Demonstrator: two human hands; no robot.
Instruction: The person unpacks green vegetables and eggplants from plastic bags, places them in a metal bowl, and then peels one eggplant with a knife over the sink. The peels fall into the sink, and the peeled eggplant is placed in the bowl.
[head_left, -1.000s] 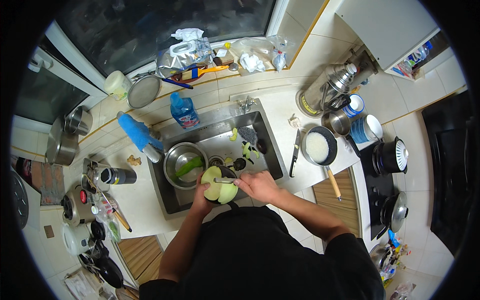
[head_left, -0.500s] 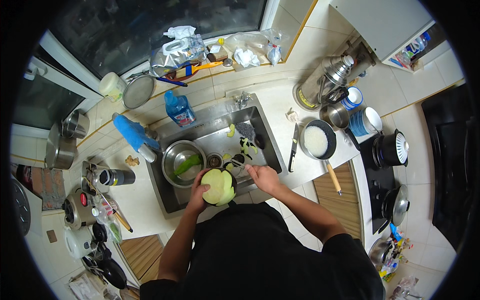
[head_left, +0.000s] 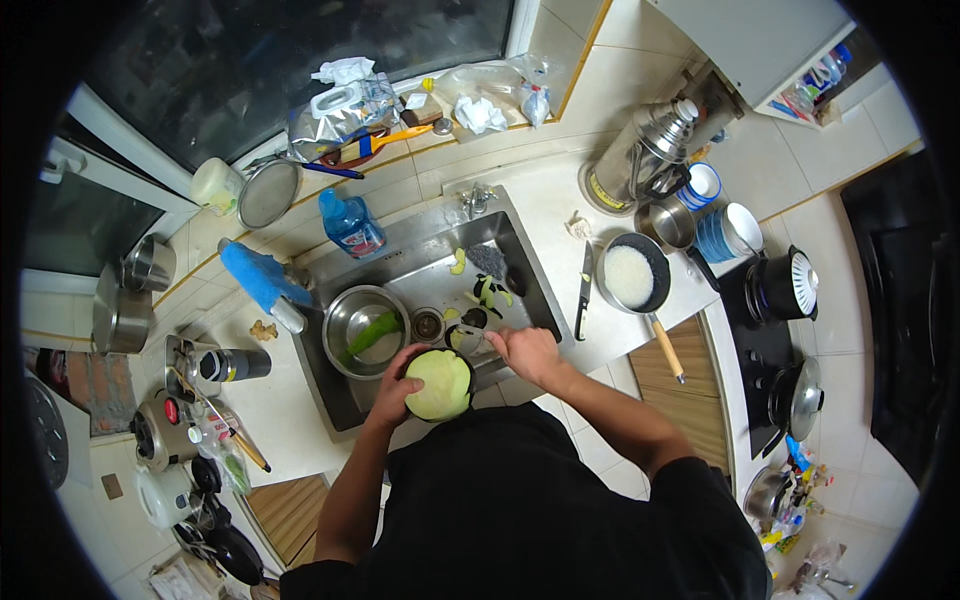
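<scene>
My left hand [head_left: 395, 390] is wrapped around the left side of a large round eggplant [head_left: 441, 386] over the sink's near edge. Pale green flesh covers the side facing me, with dark skin left along its rim. In my right hand [head_left: 530, 354] is a peeler [head_left: 474, 342], its head just beyond the eggplant and apart from it; the fingers partly cover its handle. Strips of dark and pale peel [head_left: 488, 293] lie in the steel sink [head_left: 420, 257]. A steel bowl [head_left: 334, 312] in the sink's left part holds a green pepper [head_left: 375, 334].
Right of the sink lie a knife [head_left: 584, 290], garlic [head_left: 578, 227] and a pan of white rice [head_left: 629, 276] with a wooden handle. A thermos flask [head_left: 632, 165] stands behind. Left are a blue cloth [head_left: 258, 272], ginger [head_left: 263, 330] and a tumbler [head_left: 238, 364]. A blue bottle [head_left: 350, 226] stands at the back.
The eggplant has turned in my left hand, bringing a broader pale face toward me. The peeler stays close to its far side. The whole view has shifted slightly.
</scene>
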